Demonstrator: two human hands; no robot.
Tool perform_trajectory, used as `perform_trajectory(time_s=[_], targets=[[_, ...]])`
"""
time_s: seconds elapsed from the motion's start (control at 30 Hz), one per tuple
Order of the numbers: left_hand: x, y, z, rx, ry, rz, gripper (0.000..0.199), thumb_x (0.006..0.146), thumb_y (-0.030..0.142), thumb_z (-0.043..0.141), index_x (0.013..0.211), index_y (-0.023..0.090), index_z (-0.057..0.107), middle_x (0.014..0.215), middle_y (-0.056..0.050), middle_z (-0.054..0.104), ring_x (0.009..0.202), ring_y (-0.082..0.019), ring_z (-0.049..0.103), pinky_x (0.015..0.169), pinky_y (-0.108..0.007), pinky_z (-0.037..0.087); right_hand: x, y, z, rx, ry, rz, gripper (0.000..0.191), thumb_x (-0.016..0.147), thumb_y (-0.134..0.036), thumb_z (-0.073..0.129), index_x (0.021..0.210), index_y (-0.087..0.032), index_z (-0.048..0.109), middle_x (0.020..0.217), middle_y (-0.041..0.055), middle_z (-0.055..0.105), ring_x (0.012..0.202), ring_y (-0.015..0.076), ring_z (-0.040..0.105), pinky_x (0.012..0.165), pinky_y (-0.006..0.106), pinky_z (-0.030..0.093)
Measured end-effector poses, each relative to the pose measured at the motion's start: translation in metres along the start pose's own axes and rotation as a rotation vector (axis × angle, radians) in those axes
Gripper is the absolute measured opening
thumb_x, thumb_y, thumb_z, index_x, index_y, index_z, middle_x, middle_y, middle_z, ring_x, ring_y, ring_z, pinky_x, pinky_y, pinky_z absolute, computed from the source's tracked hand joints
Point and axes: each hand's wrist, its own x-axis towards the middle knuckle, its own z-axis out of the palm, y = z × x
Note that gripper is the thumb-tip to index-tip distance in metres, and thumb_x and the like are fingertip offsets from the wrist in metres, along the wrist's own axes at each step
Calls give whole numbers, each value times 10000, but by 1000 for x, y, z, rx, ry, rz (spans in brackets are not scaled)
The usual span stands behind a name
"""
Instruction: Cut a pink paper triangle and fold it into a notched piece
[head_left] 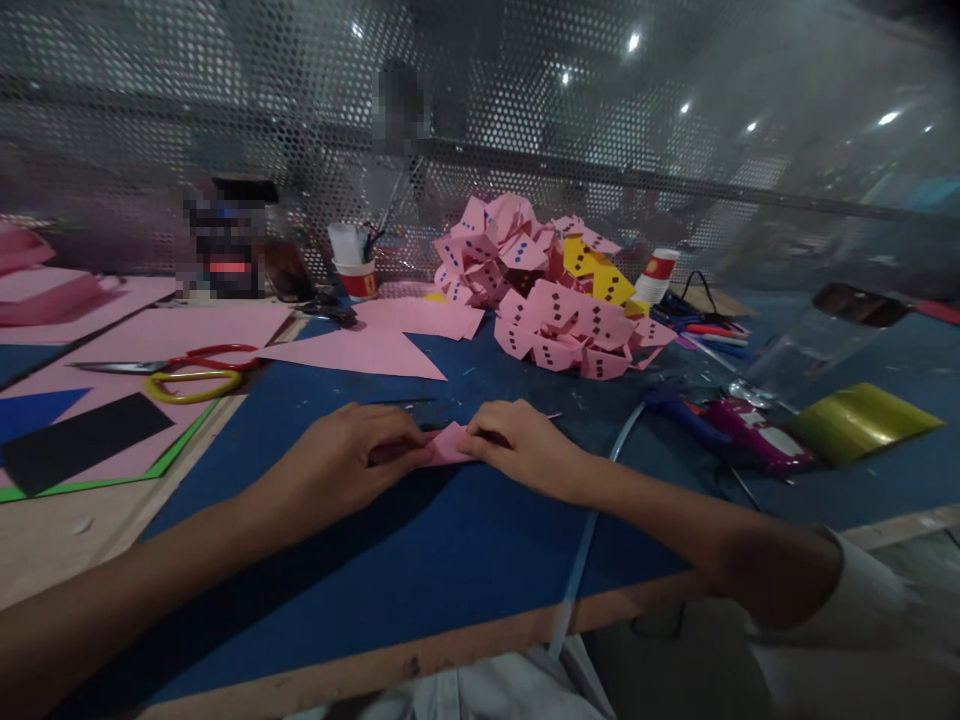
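A small folded piece of pink paper (448, 446) is held low over the blue tabletop (465, 560). My left hand (356, 450) pinches its left end, fingers curled over it. At the right end my right hand (517, 445) grips the same piece between thumb and fingers. Parts of the paper are hidden under both hands. Just beyond lie a cut pink sheet (367, 352) and a folded pink paper shape with dark diamond marks (566, 330). A pile of similar pink pieces (495, 250) stands behind, with a yellow one (596, 270) among them.
Scissors with red and yellow handles (199, 375) lie on pink sheets at left, near a black paper strip (90, 440). Paper cups (356, 278) stand at the back. At right are a purple-and-blue tool (757, 435), a clear bottle (825, 340) and a pale cable (581, 555) crossing the table edge.
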Motion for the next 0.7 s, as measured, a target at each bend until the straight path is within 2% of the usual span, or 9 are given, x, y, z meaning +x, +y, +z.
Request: perform_trajectory(time_s=[0.07, 0.13, 0.27, 0.43, 0.5, 0.6, 0.7], targets=[[-4, 2, 2, 163, 53, 28, 334, 1045, 489, 517, 1055, 243, 742, 978, -58, 785, 844, -259, 700, 820, -399, 495, 0, -1, 1, 1, 17, 22, 281, 1043, -369, 630, 846, -179, 692, 872, 8, 708, 820, 144, 610, 759, 294, 342], [-10, 6, 5, 258, 80, 66, 352, 1064, 493, 480, 1142, 235, 708, 1057, -73, 791, 896, -279, 716, 834, -409, 502, 1, -2, 0, 20, 15, 48, 243, 1029, -360, 655, 871, -182, 705, 865, 1, 714, 809, 142, 615, 762, 296, 341], [-22, 10, 10, 332, 65, 158, 341, 1082, 439, 481, 1304, 243, 649, 1248, -93, 756, 1018, -295, 720, 907, -426, 517, 1, -4, 0, 18, 10, 87, 206, 1015, -344, 673, 888, -185, 705, 877, -3, 726, 807, 145, 628, 792, 313, 350], [-31, 11, 15, 409, 79, 278, 361, 1091, 375, 463, 1398, 286, 631, 1364, -98, 693, 1033, -295, 705, 908, -454, 522, -3, -5, 1, 15, 50, 83, 230, 1014, -427, 673, 1005, -197, 687, 938, 0, 739, 872, 162, 651, 837, 331, 373], [-32, 10, 17, 419, 78, 287, 367, 1095, 381, 462, 1397, 268, 638, 1356, -105, 693, 1052, -294, 697, 923, -460, 519, -6, -7, -1, -39, 85, 40, 244, 1029, -435, 647, 1079, -197, 670, 1018, 24, 736, 949, 178, 653, 866, 340, 381], [-34, 11, 20, 424, 79, 266, 362, 1099, 393, 455, 1342, 243, 677, 1328, -108, 703, 1076, -293, 683, 924, -456, 514, -11, -8, -4, -185, 89, -109, 221, 1065, -391, 589, 1126, -192, 663, 1121, 70, 722, 1074, 211, 627, 911, 365, 378], [-34, 14, 21, 450, 88, 262, 331, 1100, 360, 461, 1266, 228, 715, 1282, -96, 719, 1039, -279, 681, 901, -440, 509, -14, -8, -6, -293, 81, -275, 204, 1086, -345, 550, 1114, -183, 671, 1132, 79, 730, 1072, 217, 614, 912, 377, 378]])
